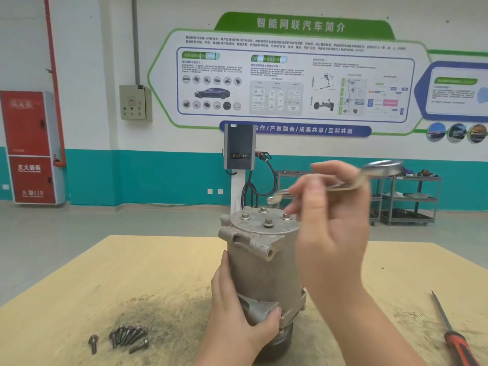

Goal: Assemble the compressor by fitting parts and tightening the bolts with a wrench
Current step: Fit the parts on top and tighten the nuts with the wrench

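Compressor (260, 262): four bolts (268, 222) seated, I judge untightened; my left hand (237, 310) grips housing, right hand (330, 220) holds wrench (343, 184) raised; spare bolts (126, 336) remain.

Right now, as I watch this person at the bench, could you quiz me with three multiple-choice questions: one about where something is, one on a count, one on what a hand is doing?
1. Where do the loose bolts lie on the table?
A. To the left of the compressor
B. On top of the compressor
C. Beside the screwdriver

2. How many bolt heads show on the compressor's top cover?
A. One
B. Four
C. Nine

3. What is the right hand doing?
A. Resting flat on the table
B. Picking up the screwdriver
C. Holding a wrench above the cover

Answers:
1. A: the pile sits on the table left of the compressor, which the left hand steadies.
2. B: four heads stand up from the round cover.
3. C: its fingers curl round the wrench, while the screwdriver lies untouched at far right.
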Demonstrator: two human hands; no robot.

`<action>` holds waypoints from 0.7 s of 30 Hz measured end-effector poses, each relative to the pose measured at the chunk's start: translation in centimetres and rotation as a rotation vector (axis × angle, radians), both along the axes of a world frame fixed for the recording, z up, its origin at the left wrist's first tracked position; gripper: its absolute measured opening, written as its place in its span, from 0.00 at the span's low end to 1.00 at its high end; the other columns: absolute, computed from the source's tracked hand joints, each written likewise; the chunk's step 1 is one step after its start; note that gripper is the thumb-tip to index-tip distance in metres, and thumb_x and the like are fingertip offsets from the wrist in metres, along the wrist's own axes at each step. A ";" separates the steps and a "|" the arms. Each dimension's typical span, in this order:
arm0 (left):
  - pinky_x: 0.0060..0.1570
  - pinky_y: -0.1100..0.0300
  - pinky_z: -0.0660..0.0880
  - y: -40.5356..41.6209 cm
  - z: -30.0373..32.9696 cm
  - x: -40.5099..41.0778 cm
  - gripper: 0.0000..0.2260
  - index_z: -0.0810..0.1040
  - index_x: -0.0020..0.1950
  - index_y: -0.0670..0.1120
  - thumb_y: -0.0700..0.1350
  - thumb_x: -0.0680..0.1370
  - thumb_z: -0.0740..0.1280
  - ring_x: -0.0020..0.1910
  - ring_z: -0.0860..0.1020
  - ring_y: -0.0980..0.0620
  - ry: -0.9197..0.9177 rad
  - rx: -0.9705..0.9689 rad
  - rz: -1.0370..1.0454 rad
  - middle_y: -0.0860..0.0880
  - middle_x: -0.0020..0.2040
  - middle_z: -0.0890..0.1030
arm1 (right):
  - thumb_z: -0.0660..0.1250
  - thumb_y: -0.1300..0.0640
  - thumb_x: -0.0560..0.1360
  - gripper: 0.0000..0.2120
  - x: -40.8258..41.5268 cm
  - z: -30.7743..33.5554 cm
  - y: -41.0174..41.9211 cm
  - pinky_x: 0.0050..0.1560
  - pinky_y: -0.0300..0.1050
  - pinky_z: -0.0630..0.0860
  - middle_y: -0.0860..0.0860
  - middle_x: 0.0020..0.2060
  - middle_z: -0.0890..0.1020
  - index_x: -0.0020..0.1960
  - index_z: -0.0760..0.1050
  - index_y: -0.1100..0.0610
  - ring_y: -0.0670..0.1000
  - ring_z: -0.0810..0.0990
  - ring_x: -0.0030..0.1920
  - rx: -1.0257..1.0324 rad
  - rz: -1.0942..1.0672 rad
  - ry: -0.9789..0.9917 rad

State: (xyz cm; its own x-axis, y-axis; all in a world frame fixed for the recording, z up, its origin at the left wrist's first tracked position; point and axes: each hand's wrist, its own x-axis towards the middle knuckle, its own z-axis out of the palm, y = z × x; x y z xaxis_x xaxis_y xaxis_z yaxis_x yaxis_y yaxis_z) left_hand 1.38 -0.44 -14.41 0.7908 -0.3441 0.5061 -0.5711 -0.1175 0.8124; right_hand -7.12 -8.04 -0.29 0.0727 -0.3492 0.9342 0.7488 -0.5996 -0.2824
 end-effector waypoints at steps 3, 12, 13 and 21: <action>0.68 0.64 0.61 0.0 0.3 0.4 0.47 0.28 0.59 0.80 0.68 0.59 0.65 0.70 0.56 0.65 -0.041 0.130 0.012 0.75 0.61 0.49 | 0.56 0.63 0.75 0.10 -0.4 0.9 -1.8 0.31 0.37 0.71 0.48 0.31 0.78 0.49 0.66 0.48 0.49 0.73 0.26 0.352 0.176 -0.029; 0.74 0.57 0.59 0.1 0.2 -0.4 0.49 0.28 0.60 0.76 0.69 0.56 0.64 0.71 0.54 0.63 -0.060 0.027 -0.006 0.74 0.66 0.47 | 0.51 0.69 0.76 0.10 1.6 0.3 -5.1 0.23 0.38 0.64 0.51 0.24 0.75 0.49 0.68 0.58 0.49 0.67 0.21 0.907 0.534 0.198; 0.74 0.57 0.58 0.1 0.1 -0.3 0.49 0.28 0.60 0.76 0.69 0.56 0.64 0.71 0.54 0.63 -0.055 0.030 -0.012 0.74 0.65 0.47 | 0.51 0.68 0.76 0.10 1.7 0.2 -5.3 0.23 0.38 0.63 0.51 0.24 0.74 0.48 0.67 0.58 0.49 0.66 0.21 0.934 0.561 0.217; 0.66 0.67 0.57 0.0 -0.1 0.0 0.49 0.26 0.59 0.78 0.68 0.58 0.65 0.67 0.54 0.67 -0.052 0.050 0.000 0.75 0.60 0.46 | 0.49 0.69 0.76 0.10 2.1 -0.1 -5.8 0.23 0.38 0.63 0.52 0.25 0.73 0.46 0.66 0.58 0.49 0.66 0.21 0.881 0.596 0.240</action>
